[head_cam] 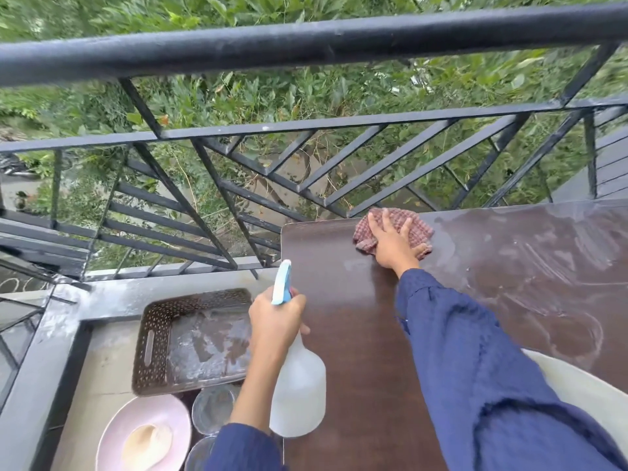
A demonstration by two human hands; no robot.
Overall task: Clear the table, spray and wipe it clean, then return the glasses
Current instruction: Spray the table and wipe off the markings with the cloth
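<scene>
Blue sleeves (475,368) are seen over the dark brown counter (356,334). Spray bottle (297,385) is gripped at the neck by the left hand (277,321), fingers (296,298) curled round it, at the counter's left edge. Checked cloth (419,229) is pressed on the counter's far edge by the right hand (390,244), its fingers straight, slightly spread. Two glasses (214,407) are set low left, beside a pink plate (112,433) and a brown perforated tray (153,334).

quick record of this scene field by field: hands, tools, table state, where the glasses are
left hand: grips spray bottle by its neck
right hand: flat on checked cloth
table: dark wood, wet streaks on right part, cloth near far left corner
glasses: two, off the table, low left by brown tray and pink plate
stage: wiping; glasses not returned
</scene>
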